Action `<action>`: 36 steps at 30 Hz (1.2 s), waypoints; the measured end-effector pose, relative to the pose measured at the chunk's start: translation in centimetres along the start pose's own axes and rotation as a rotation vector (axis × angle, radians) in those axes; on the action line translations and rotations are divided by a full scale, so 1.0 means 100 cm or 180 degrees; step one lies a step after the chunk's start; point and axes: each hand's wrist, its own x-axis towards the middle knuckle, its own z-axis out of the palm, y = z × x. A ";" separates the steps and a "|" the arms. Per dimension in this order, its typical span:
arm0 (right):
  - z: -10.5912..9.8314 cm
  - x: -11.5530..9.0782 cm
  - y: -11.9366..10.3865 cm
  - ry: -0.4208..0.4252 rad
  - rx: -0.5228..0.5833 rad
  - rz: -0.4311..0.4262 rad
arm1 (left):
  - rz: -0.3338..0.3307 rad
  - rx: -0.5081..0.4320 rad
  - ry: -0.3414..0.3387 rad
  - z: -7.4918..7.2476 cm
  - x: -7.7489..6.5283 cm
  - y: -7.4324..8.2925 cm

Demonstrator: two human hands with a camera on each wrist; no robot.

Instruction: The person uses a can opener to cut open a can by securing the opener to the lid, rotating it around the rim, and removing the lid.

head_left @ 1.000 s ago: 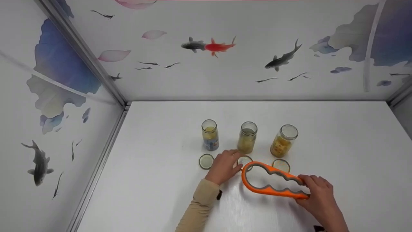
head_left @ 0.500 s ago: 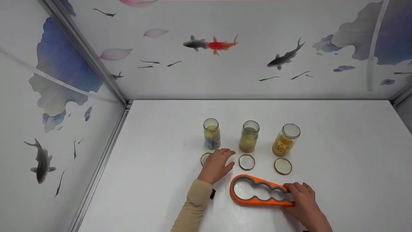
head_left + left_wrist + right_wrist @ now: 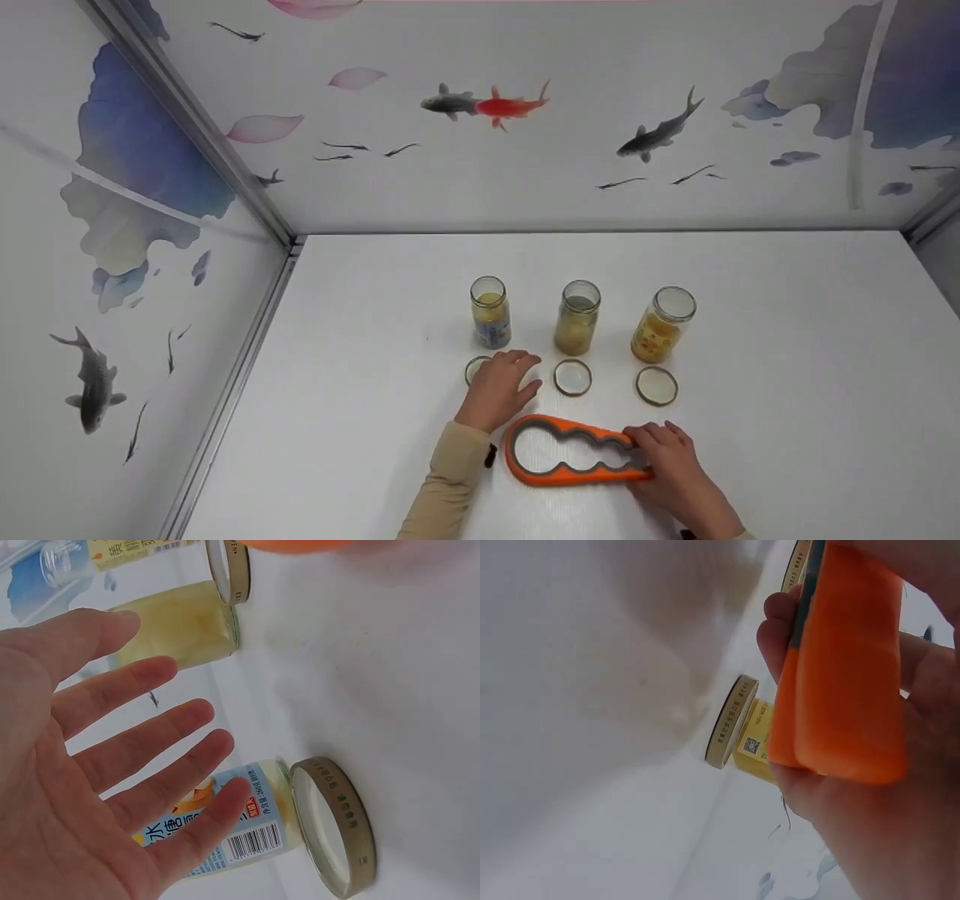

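Observation:
My right hand (image 3: 673, 469) grips the handle ends of an orange jar opener (image 3: 577, 480) with grey wavy inner edges; the right wrist view shows its orange handles (image 3: 847, 682) between thumb and fingers. My left hand (image 3: 496, 390), fingers spread and holding nothing, hovers by the left lid (image 3: 474, 369) and partly hides it in the head view. Behind stand three uncapped glass jars: a blue-labelled jar (image 3: 491, 319), a plain pale-yellow jar (image 3: 576, 326) and a yellow-labelled jar (image 3: 660, 334). In front of the latter two lie the middle lid (image 3: 573, 377) and right lid (image 3: 657, 385).
The white table (image 3: 360, 420) meets a back wall (image 3: 525, 195) printed with fish and petals. A metal-framed side panel (image 3: 172, 375) borders the table on the left. A corner post stands at the far right.
My right hand has brought the jar opener left and nearer the table's front. My left hand has drawn back left from the middle lid to the left lid. Jars and lids stay put.

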 end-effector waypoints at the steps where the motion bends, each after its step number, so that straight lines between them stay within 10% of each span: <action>1: 0.000 0.000 0.000 -0.0014 -0.0008 -0.0034 | -0.0004 0.0013 -0.0002 0.000 0.000 0.000; 36: -0.008 0.009 -0.010 -0.0256 0.0217 0.0002 | -0.0166 -0.0045 -0.0084 0.001 -0.016 -0.006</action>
